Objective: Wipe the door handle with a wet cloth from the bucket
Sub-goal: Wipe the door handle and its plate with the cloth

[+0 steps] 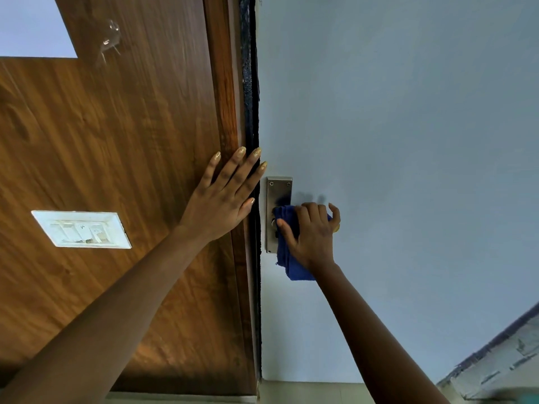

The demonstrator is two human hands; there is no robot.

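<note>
A steel handle plate (pixel 278 191) is fixed to the pale blue door (pixel 393 141) near its left edge. My right hand (pixel 313 231) is closed around a blue cloth (pixel 287 258) wrapped over the lever, which is hidden beneath cloth and fingers. The cloth's loose end hangs below my wrist. My left hand (pixel 226 196) lies flat with fingers spread on the brown wooden panel (pixel 116 141) beside the door frame, holding nothing. No bucket is in view.
A white switch plate (pixel 81 228) sits on the wooden panel at left. A clear hook (pixel 109 42) is stuck high on the wood. A dark seal strip (pixel 250 83) runs between frame and door. Tiled floor (pixel 501 365) shows at bottom right.
</note>
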